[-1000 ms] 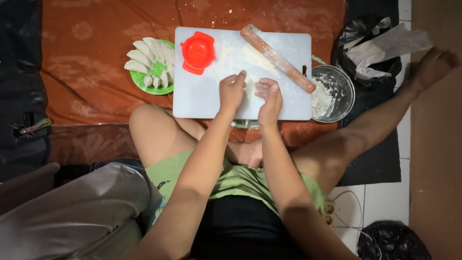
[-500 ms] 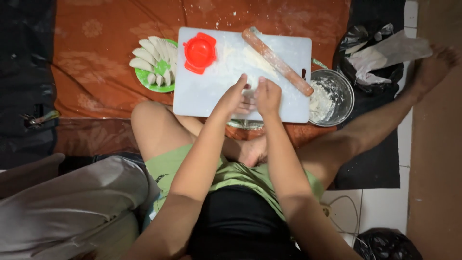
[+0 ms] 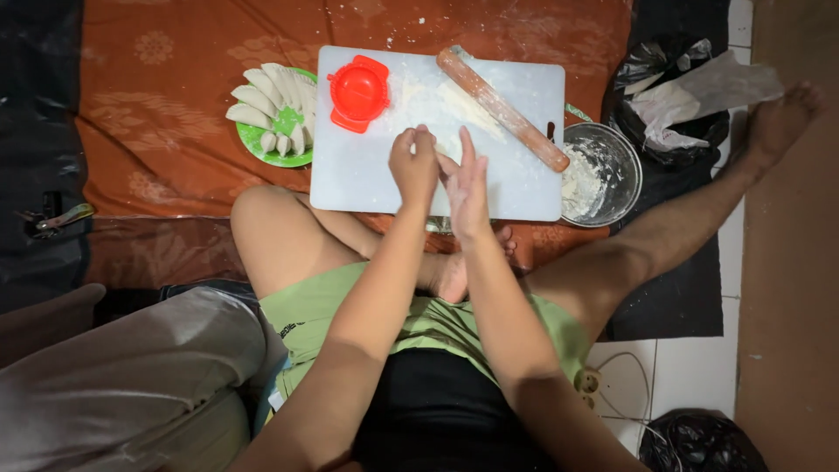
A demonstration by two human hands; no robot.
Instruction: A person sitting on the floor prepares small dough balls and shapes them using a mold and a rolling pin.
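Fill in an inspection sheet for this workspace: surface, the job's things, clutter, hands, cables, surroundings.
Surface: white cutting board dusted with flour, on an orange cloth.
Job's things: red dumpling press and wooden rolling pin on the board; folded dumplings on a green plate; floury metal bowl at the board's right.
Clutter: black bag with white wrapping.
Hands: left hand and right hand together above the board; anything between the fingers is hidden.
Cables: white cord at a floor socket.
Surroundings: tiled floor, grey cushion.

A home floor is serving as a kitchen: an orange patterned cloth [image 3: 166, 131] is lying over white tiles [image 3: 690, 376], carrying a white plastic cutting board [image 3: 367, 175] and a wooden rolling pin [image 3: 502, 109].
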